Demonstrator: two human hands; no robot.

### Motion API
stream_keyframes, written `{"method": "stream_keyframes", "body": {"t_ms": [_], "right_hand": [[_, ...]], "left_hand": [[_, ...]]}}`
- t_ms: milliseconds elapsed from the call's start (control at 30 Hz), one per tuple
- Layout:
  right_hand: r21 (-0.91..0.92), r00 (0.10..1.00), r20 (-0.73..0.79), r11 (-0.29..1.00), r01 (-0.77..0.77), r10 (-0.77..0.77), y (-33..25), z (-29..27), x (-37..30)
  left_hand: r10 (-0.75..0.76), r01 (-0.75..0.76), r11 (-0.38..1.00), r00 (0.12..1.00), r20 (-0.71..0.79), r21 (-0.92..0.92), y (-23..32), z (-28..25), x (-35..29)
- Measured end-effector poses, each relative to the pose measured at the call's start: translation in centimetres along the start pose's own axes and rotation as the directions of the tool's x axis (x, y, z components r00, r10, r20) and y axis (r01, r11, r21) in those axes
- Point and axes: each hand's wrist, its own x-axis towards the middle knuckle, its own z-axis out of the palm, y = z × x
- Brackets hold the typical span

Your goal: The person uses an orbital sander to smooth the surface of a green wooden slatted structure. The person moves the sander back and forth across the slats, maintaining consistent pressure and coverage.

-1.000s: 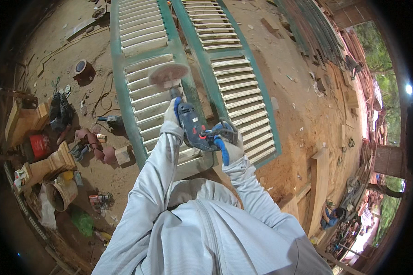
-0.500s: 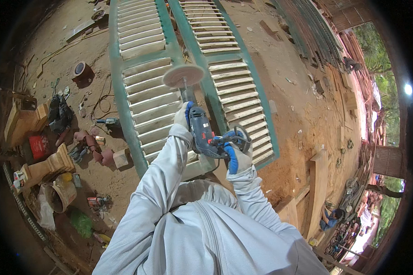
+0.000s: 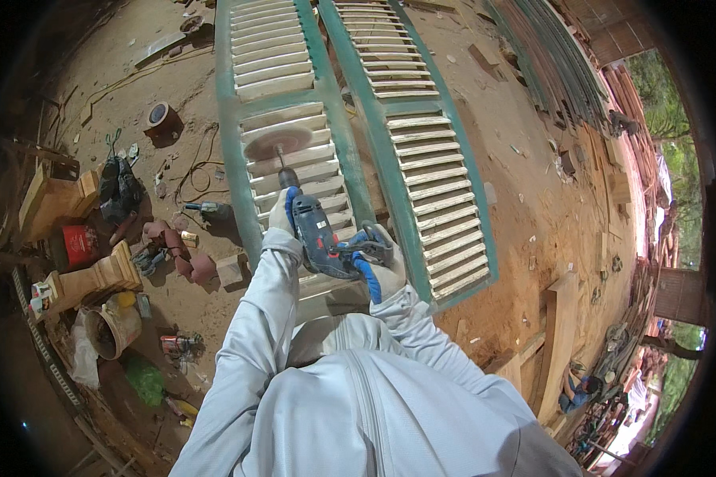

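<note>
In the head view, the left grip (image 3: 283, 213) is closed around the front of the drill (image 3: 318, 238) and the right grip (image 3: 385, 269) wraps its rear handle, both near the frame's centre. The drill's long axis slants toward the upper left, so its round disc (image 3: 278, 145) sits above the left grip, the nearer one. Behind the disc, slats of a green-framed shutter (image 3: 298, 113) run crosswise at upper centre; whether they touch cannot be told.

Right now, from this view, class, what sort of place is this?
Likely a carpentry workshop: the louvred shutters, the drill and the long plank all suggest it.
</note>
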Motion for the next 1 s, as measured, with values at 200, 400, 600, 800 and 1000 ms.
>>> {"method": "stream_keyframes", "body": {"t_ms": [200, 400, 600, 800, 1000], "right_hand": [[0.142, 0.993, 0.108, 0.987, -0.071, 0.056, 0.9, 0.5, 0.3], [0.501, 0.983, 0.075, 0.847, -0.180, 0.165, 3.0, 1.0, -0.3], [0.237, 0.992, 0.108, 0.967, -0.095, 0.071, 1.0, 2.8, -0.9], [0.336, 0.983, -0.098, 0.935, -0.117, 0.158, -1.1, 4.4, -2.3], [0.392, 0.993, -0.067, 0.918, -0.063, 0.096, 3.3, 0.3, -3.0]], "left_hand": [[0.148, -0.146, 0.988, 0.988, -0.041, 0.058, 1.6, -1.2, -1.4], [0.152, -0.150, 0.981, 0.988, -0.004, 0.122, 2.7, -0.8, -3.2], [0.152, -0.147, 0.983, 0.988, -0.034, 0.112, 3.8, -3.0, -3.8], [-0.001, 0.003, 0.997, 1.000, -0.021, 0.078, 0.4, -4.0, -1.6], [0.025, -0.018, 0.979, 0.999, -0.032, 0.203, -1.5, -2.0, -2.0]]}}
